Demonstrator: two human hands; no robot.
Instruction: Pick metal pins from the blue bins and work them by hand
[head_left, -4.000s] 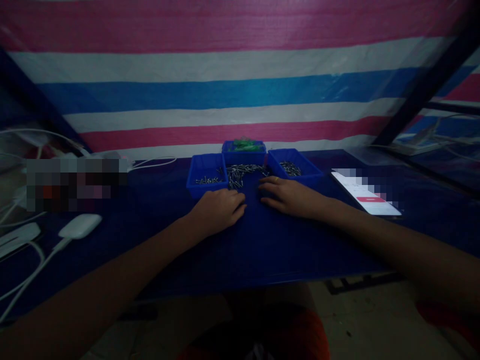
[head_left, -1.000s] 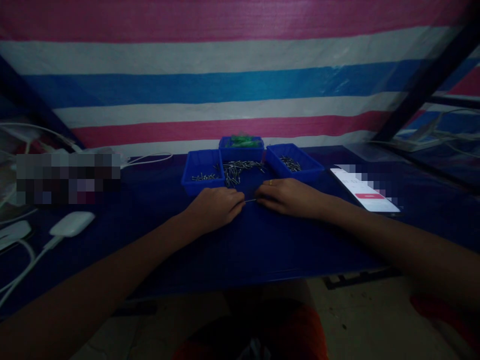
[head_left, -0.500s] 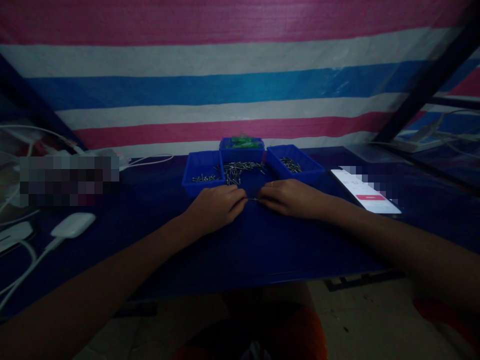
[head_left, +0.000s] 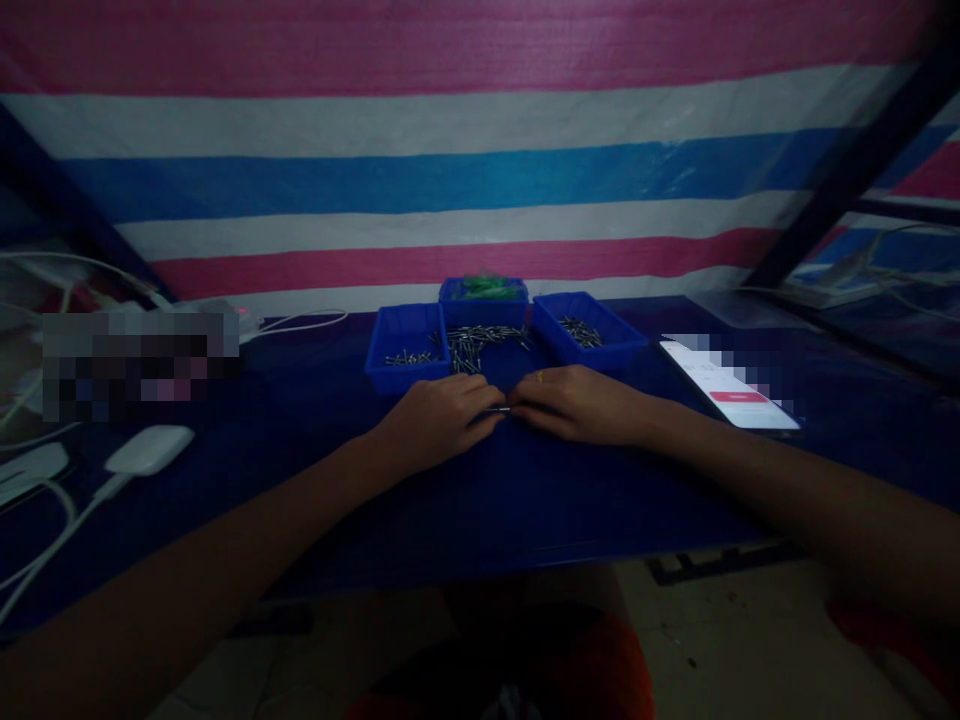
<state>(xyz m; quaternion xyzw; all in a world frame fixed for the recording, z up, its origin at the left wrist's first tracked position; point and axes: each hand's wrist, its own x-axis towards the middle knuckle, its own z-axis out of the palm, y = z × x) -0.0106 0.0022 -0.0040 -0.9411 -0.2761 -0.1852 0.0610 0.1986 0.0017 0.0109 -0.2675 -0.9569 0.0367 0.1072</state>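
My left hand [head_left: 448,412] and my right hand [head_left: 574,402] meet over the dark blue table, fingertips nearly touching. A thin, silvery rod-like piece [head_left: 499,408] spans the small gap, pinched by the fingers of both hands. Most of it is hidden, so its exact kind does not show. Just beyond the hands lies a loose pile of similar slim metal pieces [head_left: 480,338]. Around that pile stand a left blue bin [head_left: 382,376] with small silvery pieces, a right blue bin [head_left: 621,338] with thin dark and silvery pieces, and a back blue bin [head_left: 487,308] holding green items.
To the right lies a phone [head_left: 739,397] with its screen lit. On the left are a white charger [head_left: 150,450], white cables [head_left: 52,545] and a blurred-out heap. A striped plastic sheet [head_left: 465,180] hangs behind the table [head_left: 525,520], whose front edge is near me.
My hands have come closer together, and the gap with the thin metal piece has narrowed. The bins and the pile look the same.
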